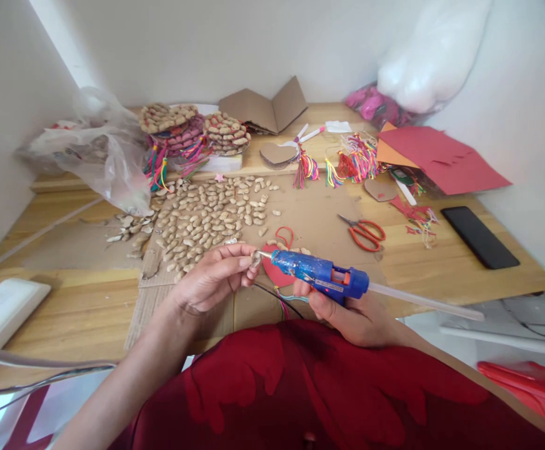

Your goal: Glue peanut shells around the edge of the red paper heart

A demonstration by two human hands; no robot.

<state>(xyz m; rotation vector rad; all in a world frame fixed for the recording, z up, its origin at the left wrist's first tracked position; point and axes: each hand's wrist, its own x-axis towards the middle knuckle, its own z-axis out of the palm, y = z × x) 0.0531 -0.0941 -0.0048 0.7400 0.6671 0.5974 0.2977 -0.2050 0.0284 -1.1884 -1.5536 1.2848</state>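
Observation:
My right hand (pixel 347 315) is wrapped round the handle of a blue hot glue gun (pixel 317 272), with a long glue stick (pixel 425 301) sticking out of its back. The gun's metal nozzle points left and meets a peanut shell (pixel 255 258), pinched between the fingers of my left hand (pixel 216 275). Below the gun lies a red heart-shaped piece (pixel 275 272) with a red cord loop (pixel 285 236) and colored tassel threads, partly hidden by the gun. Many peanuts (pixel 202 215) are spread over the cardboard to the left of the gun.
Orange-handled scissors (pixel 366 235) and a black phone (pixel 479 237) lie to the right. Behind are cardboard hearts (pixel 278 155), colorful tassels (pixel 306 169), finished peanut-covered pieces (pixel 227 133) and red paper (pixel 450 156). A plastic bag (pixel 108 162) stands at the left, near a white power strip (pixel 7 315).

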